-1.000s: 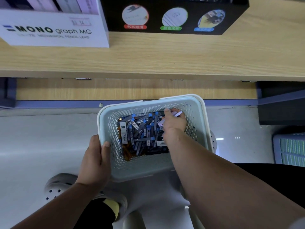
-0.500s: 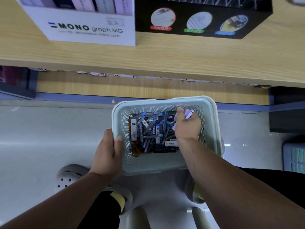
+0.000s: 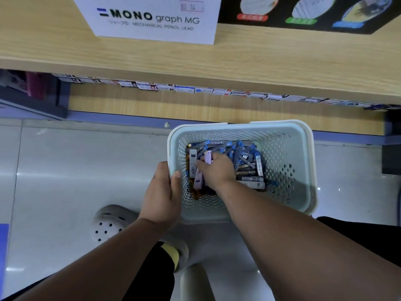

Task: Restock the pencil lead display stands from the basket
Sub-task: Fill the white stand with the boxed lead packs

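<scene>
Pencil lead cases (image 3: 243,157) lay in a loose heap at the bottom of a pale perforated basket (image 3: 282,168), a little right of the frame's centre. Most were slim grey or dark cases with blue caps. A few carried white labels, and some orange ones showed at the lower left of the heap. The right hand (image 3: 217,170) reached down into the pile, its fingers curled round a lilac case (image 3: 208,157) whose end stuck up past the knuckles. Another lilac one lay just below it, near the basket's left wall. The left hand (image 3: 162,196) gripped the basket's left rim, with the thumb hooked over the edge.

Below the basket was a glossy pale tiled floor (image 3: 76,170), with a grey clog (image 3: 110,222) at the lower left. A wooden shelf (image 3: 260,61) ran across the upper frame. On it stood a white display stand (image 3: 152,20) printed "MONO graph MG", and just to its right a black display stand (image 3: 303,16) with three round pictures. Under the shelf's front edge ran a row of small boxes (image 3: 195,90).
</scene>
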The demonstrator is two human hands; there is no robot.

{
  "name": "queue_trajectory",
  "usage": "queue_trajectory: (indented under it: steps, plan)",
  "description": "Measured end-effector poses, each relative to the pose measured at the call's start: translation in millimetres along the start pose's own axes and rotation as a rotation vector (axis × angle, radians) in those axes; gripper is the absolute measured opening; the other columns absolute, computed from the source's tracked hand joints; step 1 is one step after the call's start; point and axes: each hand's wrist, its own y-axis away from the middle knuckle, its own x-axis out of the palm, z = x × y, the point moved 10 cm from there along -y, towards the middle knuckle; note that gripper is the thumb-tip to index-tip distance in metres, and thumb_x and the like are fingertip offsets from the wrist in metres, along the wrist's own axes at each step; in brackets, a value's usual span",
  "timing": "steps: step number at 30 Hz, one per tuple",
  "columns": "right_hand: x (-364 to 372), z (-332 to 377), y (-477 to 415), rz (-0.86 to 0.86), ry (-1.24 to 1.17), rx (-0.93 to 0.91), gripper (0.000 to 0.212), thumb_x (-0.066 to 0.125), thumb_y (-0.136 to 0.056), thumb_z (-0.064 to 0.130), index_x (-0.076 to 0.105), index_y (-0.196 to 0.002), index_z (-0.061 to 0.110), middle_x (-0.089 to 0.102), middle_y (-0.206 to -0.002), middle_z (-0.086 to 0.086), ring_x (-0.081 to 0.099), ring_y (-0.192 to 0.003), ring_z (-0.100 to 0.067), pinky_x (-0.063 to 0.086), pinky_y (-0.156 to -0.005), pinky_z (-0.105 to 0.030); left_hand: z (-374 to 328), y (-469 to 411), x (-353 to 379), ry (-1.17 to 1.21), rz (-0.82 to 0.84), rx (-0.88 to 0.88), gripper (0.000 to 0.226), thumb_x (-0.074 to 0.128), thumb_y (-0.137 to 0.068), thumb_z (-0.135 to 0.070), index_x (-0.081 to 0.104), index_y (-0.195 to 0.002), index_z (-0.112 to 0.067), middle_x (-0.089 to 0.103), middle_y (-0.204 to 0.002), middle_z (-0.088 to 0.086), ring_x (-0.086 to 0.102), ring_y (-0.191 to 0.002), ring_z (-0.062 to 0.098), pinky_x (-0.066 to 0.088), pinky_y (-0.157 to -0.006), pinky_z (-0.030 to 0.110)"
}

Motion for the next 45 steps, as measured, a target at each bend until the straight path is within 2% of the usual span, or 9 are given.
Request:
queue_trajectory:
  steps: [17, 22, 26, 30, 32, 35, 39, 42, 45]
  plan:
    - [23, 19, -11, 0.103, 0.091, -0.022, 0.024, 0.073, -0.083, 0.025, 0.068, -0.082, 0.002, 0.071, -0.078, -0.014, 0.070, -0.074, -0.031, 0.060, -0.064, -0.046, 0, 1, 1, 0.024, 0.004, 0.011, 0.026, 0.035, -0.098, -0.038, 0.042, -0.097, -0.013, 0.054, -0.080, 0.002, 0.048, -0.070, 0.017, 0.034, -0.061, 0.039]
    - [-11, 30, 7, 0.099, -0.021, -0.096, 0.024, 0.075, -0.088, 0.018, 0.069, -0.089, -0.004, 0.072, -0.080, -0.015, 0.066, -0.064, -0.024, 0.045, -0.043, -0.021, 1, -1, 1, -0.021, 0.024, 0.013, 0.040, 0.033, -0.096, -0.048, 0.043, -0.097, -0.009, 0.054, -0.079, 0.005, 0.052, -0.072, 0.030, 0.033, -0.059, 0.039]
    - [-78, 40, 34, 0.080, 0.032, -0.188, 0.017, 0.078, -0.087, 0.026, 0.070, -0.082, 0.012, 0.067, -0.069, 0.000, 0.059, -0.056, -0.011, 0.046, -0.053, -0.023, -4, -3, -19, -0.169, -0.036, 0.025, 0.055, 0.036, -0.090, -0.057, 0.050, -0.112, -0.009, 0.057, -0.099, 0.010, 0.057, -0.080, 0.031, 0.042, -0.067, 0.038]
    - [-163, 38, 72, 0.013, 0.077, -0.225, 0.023, 0.079, -0.087, 0.027, 0.065, -0.071, 0.019, 0.065, -0.059, 0.004, 0.056, -0.049, -0.008, 0.043, -0.047, -0.020, -66, -7, -34, -0.436, -0.200, 0.298, 0.047, 0.053, -0.089, -0.042, 0.055, -0.118, -0.005, 0.057, -0.107, 0.018, 0.054, -0.094, 0.036, 0.045, -0.078, 0.046]
    - [-200, 33, 87, -0.031, 0.108, -0.219, 0.021, 0.079, -0.086, 0.029, 0.070, -0.077, 0.013, 0.069, -0.067, -0.007, 0.057, -0.051, -0.013, 0.044, -0.052, -0.025, -100, -11, -15, -0.454, -0.132, 0.419, 0.036, 0.054, -0.088, -0.035, 0.058, -0.113, -0.009, 0.060, -0.103, 0.015, 0.057, -0.092, 0.037, 0.047, -0.077, 0.046]
    - [-240, 15, 99, -0.087, 0.050, -0.166, 0.018, 0.079, -0.086, 0.027, 0.071, -0.078, 0.013, 0.063, -0.060, -0.001, 0.051, -0.045, -0.009, 0.040, -0.048, -0.021, -120, -22, 32, -0.391, 0.125, 0.351, 0.021, 0.062, -0.091, -0.027, 0.060, -0.109, -0.016, 0.060, -0.099, 0.008, 0.060, -0.089, 0.030, 0.050, -0.076, 0.036]
    - [-259, -22, 102, -0.093, -0.076, -0.058, 0.019, 0.078, -0.088, 0.027, 0.070, -0.083, 0.011, 0.057, -0.052, 0.003, 0.038, -0.035, -0.010, 0.029, -0.036, -0.016, -104, -20, 115, -0.518, 0.584, 0.214, 0.031, 0.063, -0.095, -0.034, 0.058, -0.123, -0.022, 0.060, -0.111, 0.001, 0.057, -0.094, 0.019, 0.047, -0.082, 0.031]
    - [-258, -39, 100, -0.044, -0.126, -0.019, 0.015, 0.076, -0.089, 0.026, 0.073, -0.087, 0.012, 0.059, -0.049, 0.007, 0.044, -0.033, -0.007, 0.032, -0.035, -0.015, -89, -21, 160, -0.601, 0.748, 0.234, 0.039, 0.061, -0.097, -0.034, 0.057, -0.135, -0.023, 0.057, -0.132, 0.003, 0.056, -0.111, 0.021, 0.045, -0.092, 0.031]
    - [-249, -50, 97, 0.009, -0.203, -0.005, 0.013, 0.077, -0.088, 0.024, 0.075, -0.085, 0.012, 0.062, -0.051, 0.006, 0.053, -0.042, -0.009, 0.036, -0.038, -0.016, -73, -23, 198, -0.679, 0.846, 0.285, 0.039, 0.057, -0.099, -0.031, 0.058, -0.137, -0.026, 0.054, -0.137, 0.004, 0.053, -0.123, 0.026, 0.044, -0.102, 0.038]
